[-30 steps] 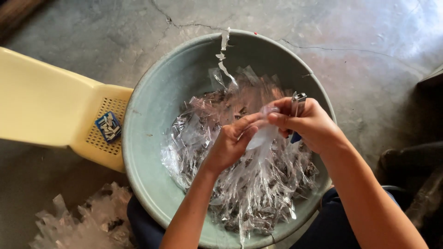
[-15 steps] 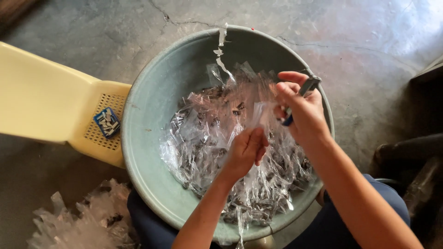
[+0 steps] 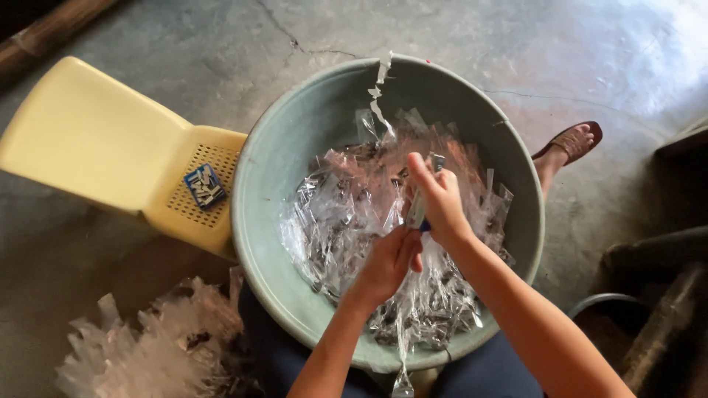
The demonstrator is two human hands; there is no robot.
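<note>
A pale yellow plastic chair (image 3: 110,147) sits at nine o'clock of the grey-green round plastic basin (image 3: 295,177), where the left hand (image 3: 387,265) grips clear plastic packets (image 3: 346,214) and the right hand (image 3: 442,203), at its one o'clock, pinches a small blue-handled metal tool (image 3: 420,210).

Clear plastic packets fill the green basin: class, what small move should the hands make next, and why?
Probably the left hand should lift one clear packet up to the right hand, which grips a small metal tool with a blue handle above the basin. The left hand rests low on the pile, while the tool is raised.
</note>
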